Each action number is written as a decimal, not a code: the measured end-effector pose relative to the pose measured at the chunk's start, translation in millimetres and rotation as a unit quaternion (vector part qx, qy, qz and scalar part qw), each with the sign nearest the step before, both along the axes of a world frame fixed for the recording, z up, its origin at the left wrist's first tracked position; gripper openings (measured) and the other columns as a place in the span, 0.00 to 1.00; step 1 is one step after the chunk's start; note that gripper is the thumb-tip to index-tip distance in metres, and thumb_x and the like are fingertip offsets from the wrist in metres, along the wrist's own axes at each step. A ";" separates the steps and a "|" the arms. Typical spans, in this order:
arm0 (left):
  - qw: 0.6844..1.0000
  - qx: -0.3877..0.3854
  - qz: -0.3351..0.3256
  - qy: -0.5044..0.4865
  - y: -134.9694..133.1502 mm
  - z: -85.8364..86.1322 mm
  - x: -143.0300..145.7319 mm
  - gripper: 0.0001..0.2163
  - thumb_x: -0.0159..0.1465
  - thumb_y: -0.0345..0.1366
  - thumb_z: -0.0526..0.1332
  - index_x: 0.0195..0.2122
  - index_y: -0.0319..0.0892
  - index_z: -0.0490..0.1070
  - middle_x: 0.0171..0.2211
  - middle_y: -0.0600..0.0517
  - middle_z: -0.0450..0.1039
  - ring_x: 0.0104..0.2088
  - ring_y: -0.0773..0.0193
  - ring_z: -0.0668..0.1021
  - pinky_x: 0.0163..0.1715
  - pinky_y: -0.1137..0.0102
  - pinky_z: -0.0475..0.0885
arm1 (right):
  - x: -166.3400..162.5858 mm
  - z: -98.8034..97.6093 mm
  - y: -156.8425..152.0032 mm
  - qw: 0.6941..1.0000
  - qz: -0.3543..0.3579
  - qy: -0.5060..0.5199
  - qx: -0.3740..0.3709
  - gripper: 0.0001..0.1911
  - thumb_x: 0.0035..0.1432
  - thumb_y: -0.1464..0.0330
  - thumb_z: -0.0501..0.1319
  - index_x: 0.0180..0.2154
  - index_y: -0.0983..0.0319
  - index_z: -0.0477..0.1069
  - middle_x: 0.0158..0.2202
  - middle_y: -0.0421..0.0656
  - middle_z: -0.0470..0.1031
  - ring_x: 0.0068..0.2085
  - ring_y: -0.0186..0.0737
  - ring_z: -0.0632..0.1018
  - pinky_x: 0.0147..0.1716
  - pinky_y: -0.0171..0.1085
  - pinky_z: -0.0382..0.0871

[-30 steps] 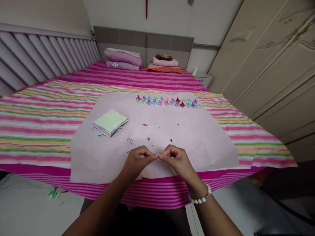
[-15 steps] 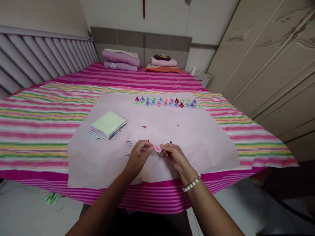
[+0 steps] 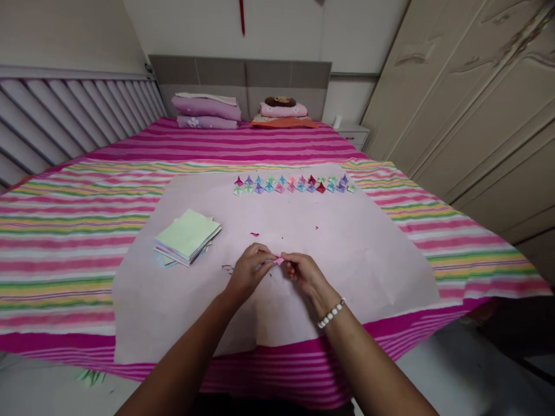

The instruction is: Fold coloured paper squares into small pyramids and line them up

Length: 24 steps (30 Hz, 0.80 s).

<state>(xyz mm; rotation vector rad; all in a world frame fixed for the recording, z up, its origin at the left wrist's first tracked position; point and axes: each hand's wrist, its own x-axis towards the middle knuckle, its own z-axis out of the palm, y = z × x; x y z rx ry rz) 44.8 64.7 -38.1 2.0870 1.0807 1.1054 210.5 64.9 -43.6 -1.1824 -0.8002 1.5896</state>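
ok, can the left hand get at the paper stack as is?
Probably yes: the stack lies off to the left hand's own side, with nothing standing between. The catch is that its fingers are busy at the pink paper, so it would likely need to leave that to the right hand.
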 end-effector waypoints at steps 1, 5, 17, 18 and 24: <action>1.000 -0.016 0.006 -0.011 5.9 -3.1 -0.2 0.07 0.63 0.34 0.60 0.38 0.45 0.78 0.37 0.50 0.69 0.41 0.62 0.73 0.42 0.66 0.70 | -0.8 -2.8 4.6 1.000 -0.008 -0.011 0.008 0.15 0.37 0.61 0.67 0.16 0.61 0.64 0.13 0.35 0.62 0.16 0.28 0.59 0.17 0.33 0.51; 0.992 -0.101 0.036 -0.061 26.5 -19.5 -0.6 0.06 0.59 0.36 0.62 0.32 0.42 0.78 0.35 0.51 0.69 0.33 0.66 0.74 0.32 0.71 0.70 | -5.1 -18.3 20.8 0.995 -0.038 -0.072 0.051 0.16 0.41 0.59 0.66 0.16 0.61 0.65 0.13 0.35 0.63 0.16 0.29 0.60 0.18 0.33 0.50; 0.989 -0.111 0.068 -0.076 28.7 -40.7 4.7 0.05 0.58 0.35 0.62 0.31 0.41 0.77 0.31 0.52 0.72 0.32 0.65 0.73 0.33 0.70 0.69 | -13.4 -35.8 15.8 0.930 -0.061 -0.235 0.275 0.07 0.47 0.69 0.61 0.31 0.60 0.75 0.33 0.42 0.71 0.28 0.35 0.69 0.30 0.36 0.64; 0.989 -0.109 0.067 -0.075 27.8 -40.9 5.4 0.05 0.58 0.34 0.62 0.31 0.42 0.77 0.31 0.51 0.72 0.33 0.65 0.74 0.34 0.69 0.69 | -14.3 -37.4 14.9 0.922 -0.047 -0.253 0.289 0.06 0.48 0.70 0.61 0.32 0.60 0.75 0.32 0.42 0.70 0.28 0.35 0.69 0.29 0.36 0.64; 0.989 -0.102 0.079 -0.068 23.2 -42.2 7.2 0.05 0.58 0.33 0.61 0.30 0.42 0.76 0.31 0.52 0.73 0.33 0.65 0.75 0.35 0.69 0.70 | -16.8 -46.3 15.9 0.914 -0.045 -0.291 0.280 0.03 0.50 0.69 0.60 0.28 0.60 0.73 0.28 0.39 0.68 0.26 0.35 0.68 0.27 0.35 0.64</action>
